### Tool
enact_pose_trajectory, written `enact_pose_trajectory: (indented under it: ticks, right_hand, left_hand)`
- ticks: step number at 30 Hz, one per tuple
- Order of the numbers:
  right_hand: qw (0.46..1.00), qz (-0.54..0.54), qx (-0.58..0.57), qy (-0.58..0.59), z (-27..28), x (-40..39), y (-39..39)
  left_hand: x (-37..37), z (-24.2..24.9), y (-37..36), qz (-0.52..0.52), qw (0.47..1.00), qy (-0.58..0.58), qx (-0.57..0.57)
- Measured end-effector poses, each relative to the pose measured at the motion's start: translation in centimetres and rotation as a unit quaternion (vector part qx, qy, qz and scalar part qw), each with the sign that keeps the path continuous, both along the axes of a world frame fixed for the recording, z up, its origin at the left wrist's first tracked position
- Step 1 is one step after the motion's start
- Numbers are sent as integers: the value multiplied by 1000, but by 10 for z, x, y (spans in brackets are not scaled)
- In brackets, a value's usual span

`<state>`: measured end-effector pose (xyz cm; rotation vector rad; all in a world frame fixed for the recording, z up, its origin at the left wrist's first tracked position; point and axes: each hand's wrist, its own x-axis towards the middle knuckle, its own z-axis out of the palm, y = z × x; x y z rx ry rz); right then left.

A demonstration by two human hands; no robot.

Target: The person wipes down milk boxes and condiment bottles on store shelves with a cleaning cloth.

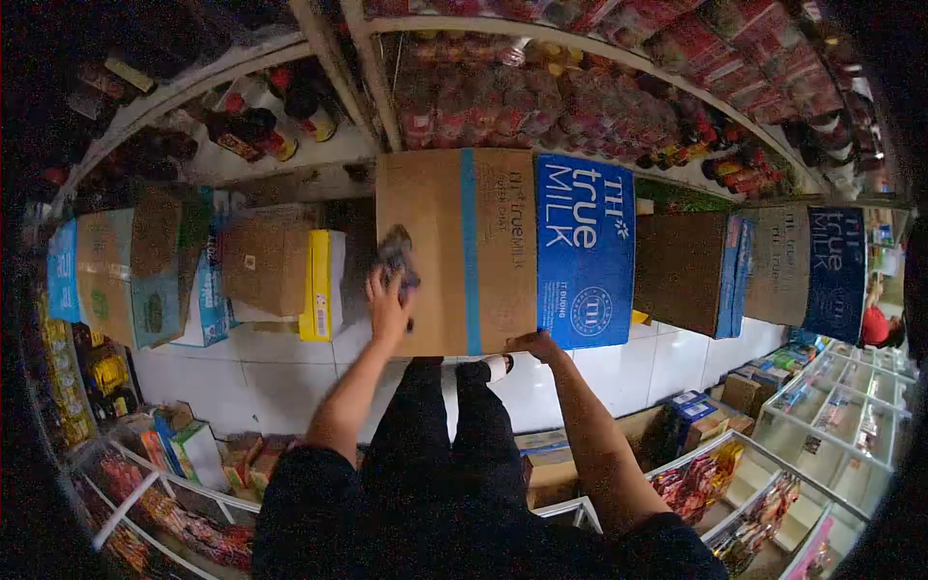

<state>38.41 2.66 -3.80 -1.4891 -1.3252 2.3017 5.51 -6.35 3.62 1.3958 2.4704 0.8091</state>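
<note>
A large cardboard carton (425, 251) with a blue tape strip and a blue printed "TH true MILK" panel (585, 251) lies in front of me at the middle. On its left part, my left hand (387, 304) has its fingers around a dark grey, crumpled-looking cloth (396, 256), blurred at its edges. The cloth appears to touch the carton's top. My right hand (536, 345) grips the carton's near edge where brown card meets the blue panel, its fingers curled and partly hidden.
Shelves of bottles (261, 130) and red packs (474, 101) run along the far side. Other cartons stand left (266, 256) and right (677, 266) of mine. White floor tiles (377, 387) show below. Behind me are wire racks with snack packets (701, 483).
</note>
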Motion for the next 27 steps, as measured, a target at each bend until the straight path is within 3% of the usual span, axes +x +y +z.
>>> enact_pose_trajectory:
  ticks: [4,6,7,8,9,10,11,12,16,18,19,21,25,27]
  right_hand:
    - [1000,14,17,-4,16,-5,-6]
    - [972,34,151,-177,-27,11,-16]
    - [957,28,183,-223,72,-22,-16]
    - [929,54,179,-320,94,-31,-18]
    - [925,14,167,-340,104,-37,-29]
    - [938,-37,193,-287,90,-33,-43]
    - [912,-10,240,-332,73,-27,-56]
    - [920,-8,188,-343,88,-33,-61]
    - [910,12,180,-374,97,-29,-65]
    - [904,288,118,-293,109,-22,-51]
    - [910,271,119,-290,114,-17,-50]
    - [910,217,251,-247,119,-8,-51]
    - [915,125,280,-261,192,-9,-57]
    - [948,30,295,-118,207,-6,-63]
  left_hand:
    - [40,7,-82,-38,995,-39,-86]
    - [40,5,-121,-99,981,-36,-163]
    - [36,9,-135,-121,979,-44,-158]
    - [30,22,-142,-137,972,-54,-184]
    - [20,26,-147,-161,945,-64,-278]
    - [10,14,-162,-161,925,-53,-339]
    - [-7,-3,-175,-147,898,-162,-381]
    - [-22,-11,-183,-133,857,-268,-420]
    - [-52,8,-172,-75,914,-204,-342]
    - [-61,5,-152,-54,908,-311,-274]
    - [-64,11,-142,-69,910,-301,-275]
    - [-51,63,-99,-78,917,-337,-200]
    - [-24,141,-41,-139,940,-284,-129]
    - [-5,172,-20,-137,931,-333,-57]
